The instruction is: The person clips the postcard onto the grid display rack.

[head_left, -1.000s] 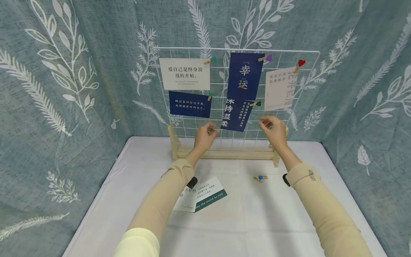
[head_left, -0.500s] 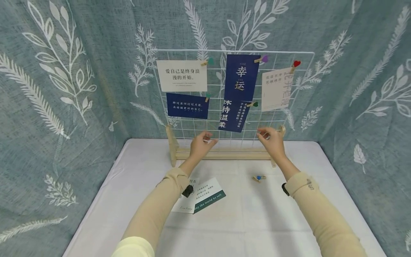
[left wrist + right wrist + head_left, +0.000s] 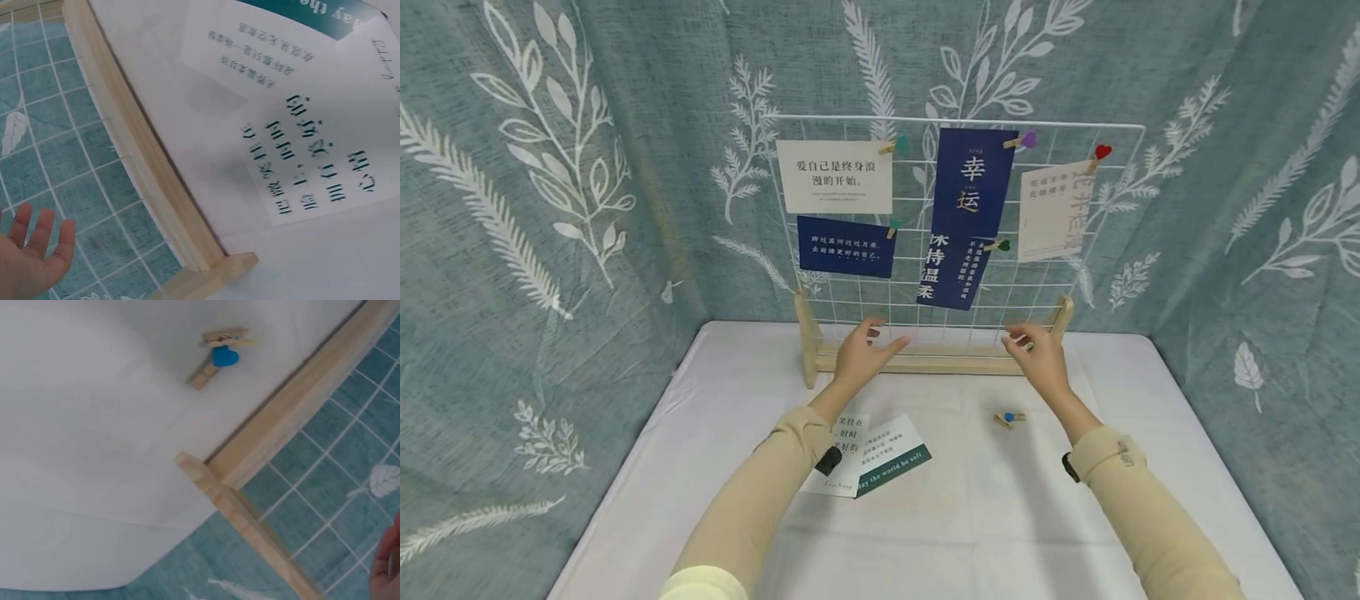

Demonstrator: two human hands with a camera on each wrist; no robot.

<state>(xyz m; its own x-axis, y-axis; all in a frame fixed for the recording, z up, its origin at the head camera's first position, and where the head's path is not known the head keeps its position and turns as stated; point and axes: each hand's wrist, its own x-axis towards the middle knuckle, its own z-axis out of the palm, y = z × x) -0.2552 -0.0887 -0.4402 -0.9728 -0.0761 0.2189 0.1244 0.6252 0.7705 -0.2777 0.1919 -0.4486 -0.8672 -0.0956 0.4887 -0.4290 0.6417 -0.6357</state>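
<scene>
Holding nothing, my left hand [image 3: 862,356] has its fingers loosely bent before the lower part of the white wire grid [image 3: 917,312]. My right hand [image 3: 1040,360], also holding nothing, is nearest the grid's right wooden foot [image 3: 1061,317], its fingers loosely curled. Between and above the hands hangs a tilted dark blue card [image 3: 951,279] with a green heart clothespin [image 3: 1002,246]. Over it is another blue card [image 3: 973,179] with a purple heart clothespin [image 3: 1028,140]. In the left wrist view the left fingers [image 3: 42,231] are spread apart from the mesh.
A white card [image 3: 835,177], a small blue card [image 3: 846,250] and a pale card [image 3: 1054,212] hang on the grid. Two loose cards [image 3: 891,454] overlap on the white table [image 3: 977,500]. Clothespins with a blue heart [image 3: 225,357] lie before the wooden base [image 3: 955,365].
Both hands have moved down the grid, away from the lower blue card. The left fingers have spread wider. The hanging cards and loose clothespins stay where they were.
</scene>
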